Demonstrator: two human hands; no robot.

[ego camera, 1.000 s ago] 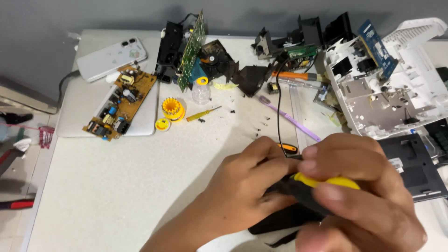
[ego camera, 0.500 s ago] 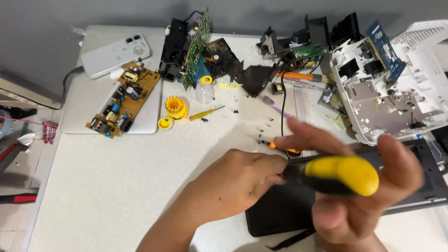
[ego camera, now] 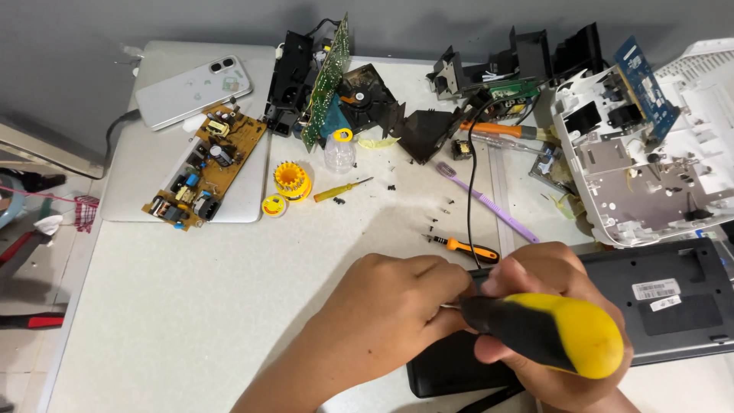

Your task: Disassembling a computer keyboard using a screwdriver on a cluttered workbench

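At the near edge of the white bench (ego camera: 191,306), the right hand (ego camera: 550,306) is gripping a fat yellow-and-black plastic screwdriver (ego camera: 550,333) closed-fisted, tip down on a flat black plastic casing (ego camera: 673,306) — the left hand (ego camera: 397,306), fingers curled, is steadying its shaft.

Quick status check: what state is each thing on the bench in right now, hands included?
Right hand: closed around the yellow-and-black screwdriver.
Left hand: fingers at the screwdriver's tip.
Black laptop: lying flat, underside up.
White casing: opened, insides exposed.
Brown circuit board: removed, resting on the silver laptop.
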